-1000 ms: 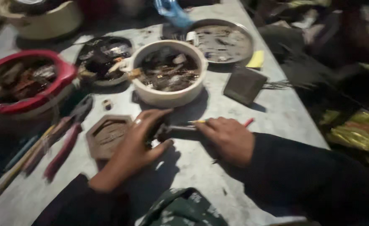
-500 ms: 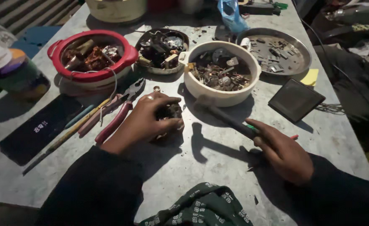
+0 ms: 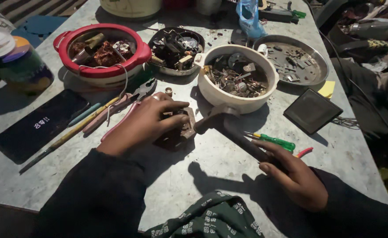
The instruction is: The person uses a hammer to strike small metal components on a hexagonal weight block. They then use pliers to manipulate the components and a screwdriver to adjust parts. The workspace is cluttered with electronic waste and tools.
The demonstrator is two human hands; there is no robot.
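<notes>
Just below the white bowl [image 3: 240, 79] of metal scraps, left hand [image 3: 143, 123] clamps a brown block-shaped part [image 3: 178, 132]; right hand [image 3: 293, 176] grips a hammer [image 3: 229, 128], head touching it; part looks intact, unopened

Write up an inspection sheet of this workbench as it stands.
Surface: grey speckled metal table, scuffed.
Job's things: left hand presses a small brown blocky part; right hand grips a dark-handled hammer, head beside the part.
Clutter: red-rimmed bowl, white scrap bowl, round steel tray, green screwdriver, pink-handled pliers, black phone.
Grippers: both hands closed on things.
Cables: thin dark cable at right.
Surroundings: dim, cluttered.
</notes>
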